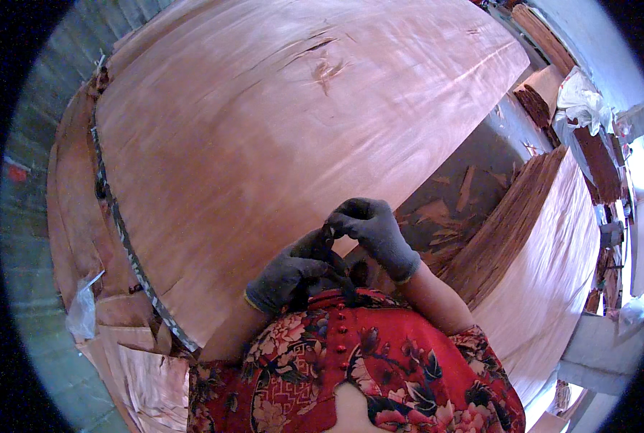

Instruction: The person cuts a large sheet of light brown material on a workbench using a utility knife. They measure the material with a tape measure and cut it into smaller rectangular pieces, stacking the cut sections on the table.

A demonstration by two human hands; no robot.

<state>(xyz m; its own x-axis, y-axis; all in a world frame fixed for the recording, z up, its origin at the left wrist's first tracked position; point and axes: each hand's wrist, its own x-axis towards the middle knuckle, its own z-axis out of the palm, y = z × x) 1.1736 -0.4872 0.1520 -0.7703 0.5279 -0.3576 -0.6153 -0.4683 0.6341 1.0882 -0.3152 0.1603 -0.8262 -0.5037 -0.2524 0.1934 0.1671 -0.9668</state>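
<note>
With my gloved left hand [284,278] and gloved right hand [377,234], my grip pinches a small dark item [328,232] by the veneer sheet's [264,144] near right corner, and it could slip away if the gloves' fabric dulls my feeling.

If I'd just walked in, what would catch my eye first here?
Probably the huge pinkish-brown wooden sheet filling the upper middle. At bottom centre, a bright red floral top stands out, with the gloved left hand and right hand close together just above it. To the right lies a thick stack of sheets.
</note>
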